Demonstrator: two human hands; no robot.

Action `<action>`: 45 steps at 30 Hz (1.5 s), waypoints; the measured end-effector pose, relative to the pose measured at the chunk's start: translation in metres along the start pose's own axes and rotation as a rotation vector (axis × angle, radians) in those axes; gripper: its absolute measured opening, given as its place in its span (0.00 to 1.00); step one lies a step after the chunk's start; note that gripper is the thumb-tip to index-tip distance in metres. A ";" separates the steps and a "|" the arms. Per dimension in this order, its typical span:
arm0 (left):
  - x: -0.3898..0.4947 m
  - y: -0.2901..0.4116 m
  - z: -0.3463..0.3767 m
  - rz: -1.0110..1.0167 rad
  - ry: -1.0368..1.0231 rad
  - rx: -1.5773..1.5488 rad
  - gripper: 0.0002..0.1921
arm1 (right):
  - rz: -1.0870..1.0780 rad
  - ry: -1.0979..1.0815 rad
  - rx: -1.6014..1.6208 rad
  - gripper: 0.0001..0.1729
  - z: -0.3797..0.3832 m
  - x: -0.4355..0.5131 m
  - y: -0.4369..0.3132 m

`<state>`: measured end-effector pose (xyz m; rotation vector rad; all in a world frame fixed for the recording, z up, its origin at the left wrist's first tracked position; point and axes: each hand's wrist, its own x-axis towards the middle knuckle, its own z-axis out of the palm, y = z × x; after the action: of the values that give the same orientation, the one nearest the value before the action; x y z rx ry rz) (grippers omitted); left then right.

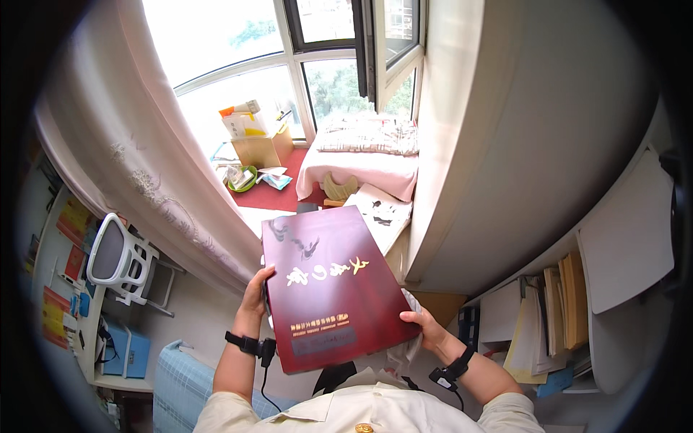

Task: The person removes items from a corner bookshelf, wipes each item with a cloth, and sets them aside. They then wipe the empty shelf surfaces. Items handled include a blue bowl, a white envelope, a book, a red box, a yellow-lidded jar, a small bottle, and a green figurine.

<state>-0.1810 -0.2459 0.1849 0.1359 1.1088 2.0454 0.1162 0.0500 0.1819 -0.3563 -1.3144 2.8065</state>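
Observation:
A large dark-red box or hardbound album [330, 292] is held up in front of my chest, its flat cover bearing gold and dark writing. My left hand [259, 295] grips its left edge, with the thumb on top near the cover. On the opposite side my right hand [425, 326] holds the lower right edge, thumb over the cover, together with a crumpled pale cloth [410, 346] that hangs below. The underside of the box and most of my fingers are hidden. Each wrist wears a black strap with a cabled device.
Beyond the box are a pink-covered bench [368, 168], a cardboard box [265, 149] and a green basin [243, 181]. An embroidered curtain [146, 178] hangs left, near a white chair [122, 260]. At right, a shelf holds upright folders [571, 303] beside a wall [541, 135].

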 end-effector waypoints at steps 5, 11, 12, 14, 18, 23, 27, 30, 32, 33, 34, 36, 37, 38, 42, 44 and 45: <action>0.105 0.029 -0.012 -0.094 -0.124 0.003 0.21 | -0.140 0.143 0.095 0.39 -0.004 0.095 -0.014; 0.241 0.067 -0.017 -0.253 -0.195 0.056 0.19 | -0.404 0.276 0.041 0.37 -0.009 0.227 -0.058; 0.264 0.071 -0.014 -0.235 -0.212 0.047 0.16 | -0.430 0.315 0.010 0.37 -0.013 0.246 -0.066; 0.308 0.079 -0.011 -0.299 -0.171 0.017 0.17 | -0.441 0.367 0.000 0.36 -0.022 0.280 -0.080; 0.381 0.080 0.000 -0.242 -0.180 -0.035 0.18 | -0.492 0.416 -0.017 0.35 -0.046 0.334 -0.110; 0.451 0.083 0.020 -0.204 -0.224 -0.101 0.19 | -0.598 0.571 0.103 0.39 -0.067 0.360 -0.132; 0.496 0.077 0.037 -0.095 -0.214 -0.032 0.22 | -0.525 0.657 -0.013 0.34 -0.077 0.351 -0.127; 0.535 0.068 0.045 -0.106 -0.267 -0.046 0.22 | -0.232 0.549 0.111 0.32 -0.079 0.325 -0.113; 0.562 0.061 0.046 -0.102 -0.301 -0.055 0.21 | -0.150 0.501 0.054 0.31 -0.072 0.305 -0.098; 0.575 0.057 0.045 -0.094 -0.288 -0.057 0.19 | -0.088 0.469 0.051 0.31 -0.066 0.293 -0.090; 0.586 0.053 0.042 -0.108 -0.259 -0.069 0.19 | -0.114 0.473 0.009 0.32 -0.060 0.279 -0.083; 0.603 0.047 0.033 -0.136 -0.250 -0.062 0.20 | -0.119 0.484 -0.026 0.33 -0.043 0.252 -0.072; 0.610 0.043 0.030 -0.169 -0.308 -0.065 0.21 | -0.151 0.491 -0.039 0.34 -0.033 0.236 -0.068; 0.614 0.040 0.026 -0.193 -0.267 0.002 0.23 | -0.166 0.526 -0.045 0.34 -0.022 0.218 -0.064; 0.616 0.032 0.014 -0.266 -0.184 0.106 0.25 | -0.228 0.613 0.008 0.38 0.020 0.151 -0.055; 0.612 0.031 0.015 -0.245 -0.142 0.144 0.27 | -0.271 0.619 0.107 0.36 0.037 0.120 -0.048; 0.610 0.030 0.018 -0.225 -0.075 0.104 0.26 | -0.304 0.658 0.103 0.36 0.043 0.109 -0.044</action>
<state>-0.6077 0.1738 0.0611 0.1322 1.1313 1.7706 -0.0028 0.0579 0.2206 -0.8896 -0.9669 2.2002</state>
